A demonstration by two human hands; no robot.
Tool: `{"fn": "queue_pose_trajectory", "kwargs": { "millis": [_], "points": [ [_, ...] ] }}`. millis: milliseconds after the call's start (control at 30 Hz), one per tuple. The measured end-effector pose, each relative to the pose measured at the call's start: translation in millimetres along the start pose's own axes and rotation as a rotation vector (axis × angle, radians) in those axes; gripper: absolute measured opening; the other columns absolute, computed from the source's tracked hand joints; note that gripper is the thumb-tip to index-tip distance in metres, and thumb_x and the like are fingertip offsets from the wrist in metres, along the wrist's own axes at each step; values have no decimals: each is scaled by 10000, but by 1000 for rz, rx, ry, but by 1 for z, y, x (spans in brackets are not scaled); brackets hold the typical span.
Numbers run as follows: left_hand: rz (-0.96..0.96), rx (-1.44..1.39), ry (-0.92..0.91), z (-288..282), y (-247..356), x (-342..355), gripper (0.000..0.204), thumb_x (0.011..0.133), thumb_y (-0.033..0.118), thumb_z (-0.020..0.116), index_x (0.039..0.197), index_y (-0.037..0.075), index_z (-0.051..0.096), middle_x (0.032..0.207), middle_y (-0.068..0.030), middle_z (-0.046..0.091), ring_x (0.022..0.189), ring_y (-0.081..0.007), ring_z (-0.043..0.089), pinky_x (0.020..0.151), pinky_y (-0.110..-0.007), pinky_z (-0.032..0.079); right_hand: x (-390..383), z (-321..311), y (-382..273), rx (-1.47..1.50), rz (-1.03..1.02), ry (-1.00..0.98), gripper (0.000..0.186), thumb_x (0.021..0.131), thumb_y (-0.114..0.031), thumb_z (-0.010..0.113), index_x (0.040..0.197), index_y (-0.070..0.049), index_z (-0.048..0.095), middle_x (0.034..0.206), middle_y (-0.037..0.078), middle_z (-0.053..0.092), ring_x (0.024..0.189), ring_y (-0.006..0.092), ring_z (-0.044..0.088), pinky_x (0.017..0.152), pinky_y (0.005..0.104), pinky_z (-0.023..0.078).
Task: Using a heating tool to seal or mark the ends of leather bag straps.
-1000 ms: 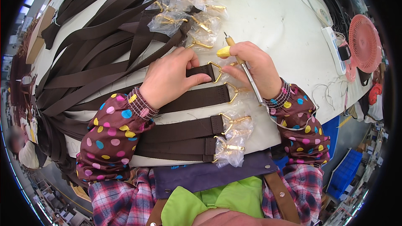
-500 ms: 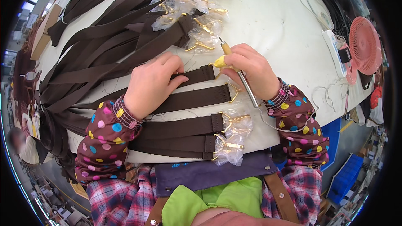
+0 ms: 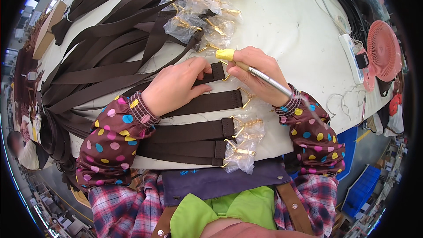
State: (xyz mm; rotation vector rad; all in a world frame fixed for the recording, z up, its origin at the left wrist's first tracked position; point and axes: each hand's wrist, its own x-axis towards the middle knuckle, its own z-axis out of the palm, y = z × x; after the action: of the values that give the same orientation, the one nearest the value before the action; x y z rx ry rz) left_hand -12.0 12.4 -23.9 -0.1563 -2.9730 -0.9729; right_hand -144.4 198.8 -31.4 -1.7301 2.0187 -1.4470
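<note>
Brown flat fabric strap, likely limp, suits end-gripping: half-curled left hand holds it, right hand clasps silver-metal pen-shaped tool.

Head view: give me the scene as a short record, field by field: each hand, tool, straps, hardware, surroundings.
Left hand: thumb and fingers at the dark brown strap, near its end; grip partly hidden
Right hand: holds the silver-shafted tool; yellow wrap on one finger
Hardware: gold fitting at that strap's end, beside the right hand; contact unclear
Other straps: some lie nearer the body, some ending in clear plastic
Surface: white tabletop
Right side: pink fan, white power strip
</note>
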Motion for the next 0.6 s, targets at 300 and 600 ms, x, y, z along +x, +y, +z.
{"fn": "queue_pose_trajectory", "kwargs": {
  "millis": [300, 600],
  "points": [
    [-74, -240, 26, 3, -4, 4, 143, 818, 69, 675, 898, 20, 566, 791, -28, 540, 660, -114, 513, 584, -247, 426, -2, 16, 5, 337, 340, 38, 212, 854, -141, 652, 885, 4, 500, 728, 83, 623, 644, 110, 594, 567, 260, 476],
    [-171, -354, -8, 3, -7, 3, 127, 861, 88, 652, 923, 23, 562, 814, -1, 574, 664, -74, 484, 585, -227, 420, -1, 17, 4, 248, 342, 0, 254, 831, -141, 669, 871, 0, 461, 696, 120, 603, 619, 176, 622, 559, 291, 483]
  ]
}}
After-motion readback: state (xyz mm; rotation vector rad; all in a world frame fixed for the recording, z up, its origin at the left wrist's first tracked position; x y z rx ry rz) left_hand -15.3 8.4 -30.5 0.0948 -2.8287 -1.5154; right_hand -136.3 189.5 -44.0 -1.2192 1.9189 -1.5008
